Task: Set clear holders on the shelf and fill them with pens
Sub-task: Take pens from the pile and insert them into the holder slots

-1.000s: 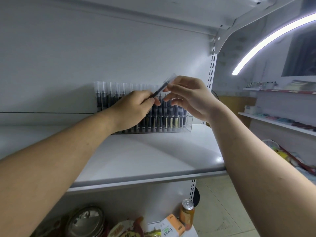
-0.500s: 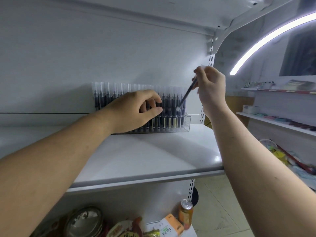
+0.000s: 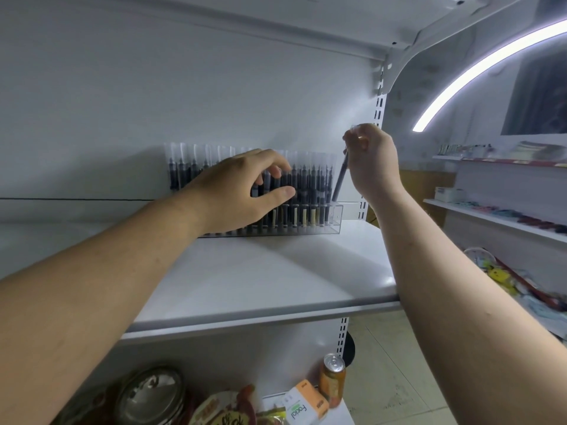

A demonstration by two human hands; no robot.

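Note:
A clear holder (image 3: 336,220) stands at the back of the white shelf (image 3: 260,280), packed with several upright dark pens (image 3: 306,185) with clear caps. My right hand (image 3: 371,161) pinches one dark pen (image 3: 340,179) by its cap end, nearly upright, its lower tip at the holder's right end. My left hand (image 3: 242,188) is in front of the row, fingers curled loosely around the pens in the middle; thumb and fingertips touch them. The hand hides part of the row.
The upper shelf's bracket and a slotted upright (image 3: 379,96) stand right behind my right hand. Below the shelf lie a drink can (image 3: 333,378), a small carton (image 3: 302,406), a metal lid (image 3: 150,397) and snack packs. More shelves (image 3: 497,219) run along the right.
My right hand took the pen from my left hand, carried it right, turned it upright and lowered its tip to the holder's right end. My left hand moved to the pens in the row.

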